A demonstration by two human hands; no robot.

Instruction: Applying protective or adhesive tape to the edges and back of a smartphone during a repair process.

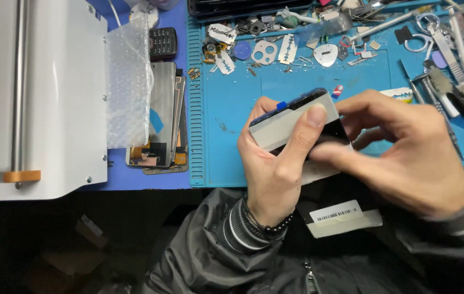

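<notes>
My left hand grips a phone screen panel tilted on its edge, thumb pressed on its grey-white protective film. The panel has a dark frame and a small blue tab at its top edge. My right hand holds the panel's right side, fingertips pinching at the black lower corner and the film. Both hands hover over the blue work mat, near its front edge. A white sticker strip with a barcode lies on my dark jacket below the hands.
A white machine fills the left, with bubble wrap and stacked screen panels beside it. Razor blades, picks and small parts litter the mat's far side. Tweezers, scissors and brushes lie at right. A small keypad phone sits behind.
</notes>
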